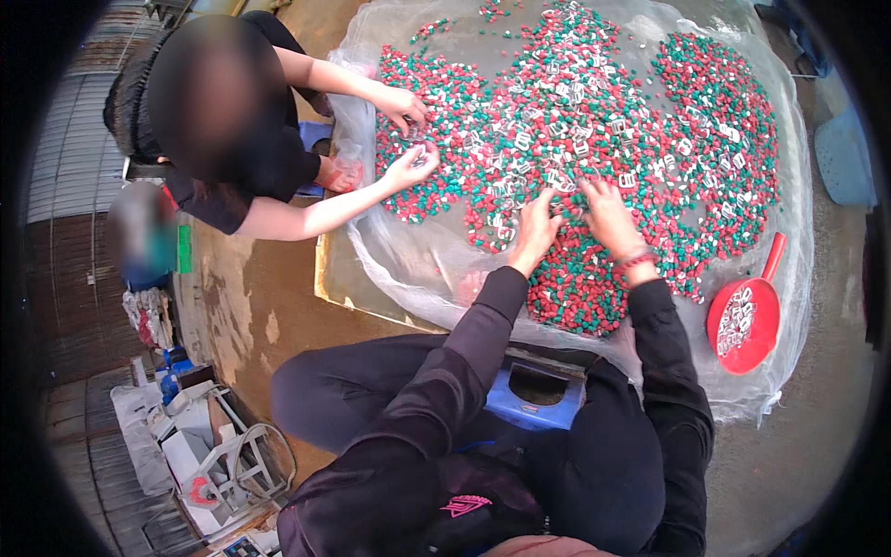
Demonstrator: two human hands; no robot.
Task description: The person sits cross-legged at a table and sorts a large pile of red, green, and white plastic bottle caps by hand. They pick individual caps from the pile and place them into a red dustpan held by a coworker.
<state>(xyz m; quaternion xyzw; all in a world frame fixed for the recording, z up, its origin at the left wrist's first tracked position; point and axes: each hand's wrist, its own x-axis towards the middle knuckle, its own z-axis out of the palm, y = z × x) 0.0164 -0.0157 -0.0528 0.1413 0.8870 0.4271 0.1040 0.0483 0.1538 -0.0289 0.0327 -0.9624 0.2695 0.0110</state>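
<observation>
A wide spread of small red and green pieces [580,269] lies in front of me, with white slotted, buckle-like metal parts [582,148] mixed through it. My left hand [536,228] rests at the near middle of the spread, its thumb apart from its fingers. Beside it on the right, my right hand [613,223] reaches down with fingers stretched over the pieces; it wears a red band at the wrist. Whether small parts lie under my fingertips is hidden. A red scoop [748,320] holding several white parts [736,322] stands at the right.
Translucent sheeting [413,255] lies under the pieces. At the left a co-worker [251,176] has both hands at the spread's left edge. A blue stool [531,408] is below me. A light blue basket [845,158] stands far right; machinery [218,455] is at lower left.
</observation>
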